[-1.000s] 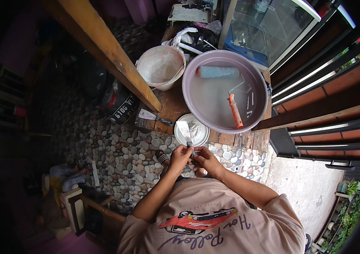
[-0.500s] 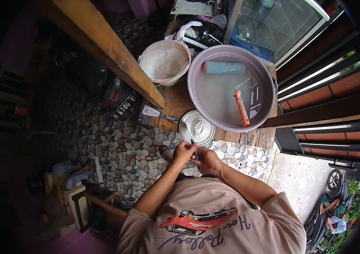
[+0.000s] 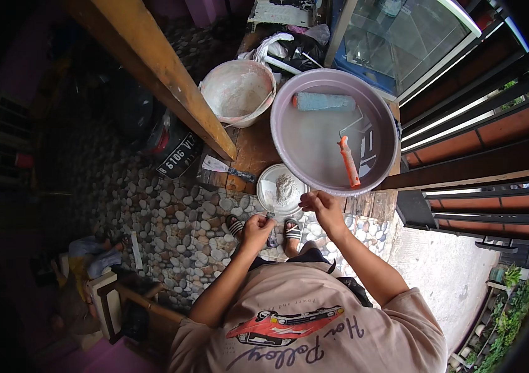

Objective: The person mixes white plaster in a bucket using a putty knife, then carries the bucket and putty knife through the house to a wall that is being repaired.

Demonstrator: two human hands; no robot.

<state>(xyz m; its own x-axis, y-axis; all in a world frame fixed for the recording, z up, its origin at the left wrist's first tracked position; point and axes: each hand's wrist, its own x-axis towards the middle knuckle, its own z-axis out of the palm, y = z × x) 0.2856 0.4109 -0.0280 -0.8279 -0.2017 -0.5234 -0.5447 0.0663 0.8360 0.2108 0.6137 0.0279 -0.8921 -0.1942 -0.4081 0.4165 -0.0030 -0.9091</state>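
Observation:
My left hand [image 3: 256, 234] is closed on a slim dark tool [image 3: 271, 216], its kind unclear, just below the round white lid-like dish [image 3: 262, 202]. A heap of white powder [image 3: 286, 188] lies in that dish. My right hand [image 3: 323, 207] is raised near the dish's right side and the basin's lower rim, its fingers curled together; anything between them is too small to make out. Left of the dish rests a putty knife [image 3: 240, 174] with a whitened blade and dark handle.
On the wooden bench [image 3: 251, 144] stand a purple basin [image 3: 277, 133] of cloudy water, holding a paint roller [image 3: 349, 163] with an orange handle, and a stained white bucket [image 3: 236, 93]. A wooden post [image 3: 177, 78] rises at left. A glass cabinet [image 3: 401, 43] stands behind.
My hands, together before, have parted. The right moved up and right toward the basin rim; the left shifted slightly down and left, still holding the dark tool. The view has shifted slightly.

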